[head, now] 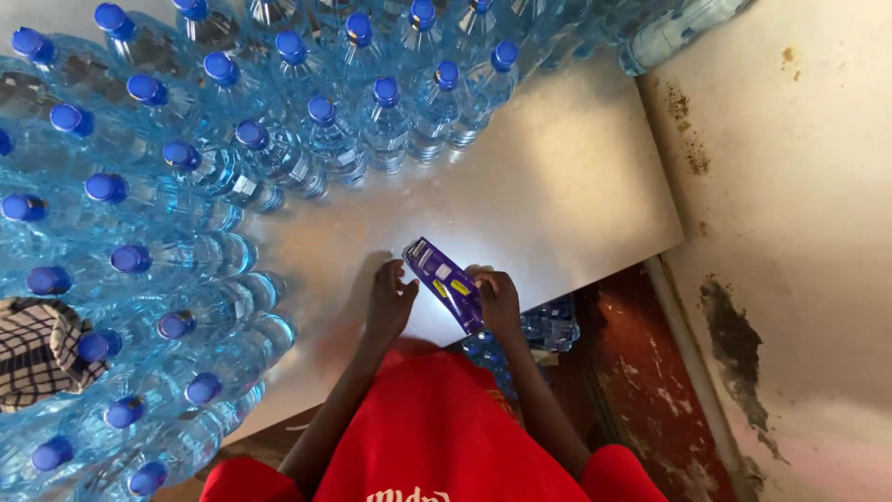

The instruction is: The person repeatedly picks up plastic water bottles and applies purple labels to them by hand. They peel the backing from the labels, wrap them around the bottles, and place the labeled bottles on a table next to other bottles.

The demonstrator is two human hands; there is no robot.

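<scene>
Both of my hands hold a small purple printed strip of labels (444, 281) just above a shiny metal table (557, 186). My left hand (388, 299) pinches its near-left side with curled fingers. The strip's lower right end sits in my right hand (498, 299). The strip lies slanted, its top end pointing up and left. My red sleeves and shirt fill the bottom of the view.
Several clear blue water bottles with blue caps (279, 139) crowd the table's left and far sides. A checked cloth (37, 349) lies on bottles at the left. More bottles (548, 325) sit under the table's edge. A stained wall (790, 232) stands on the right.
</scene>
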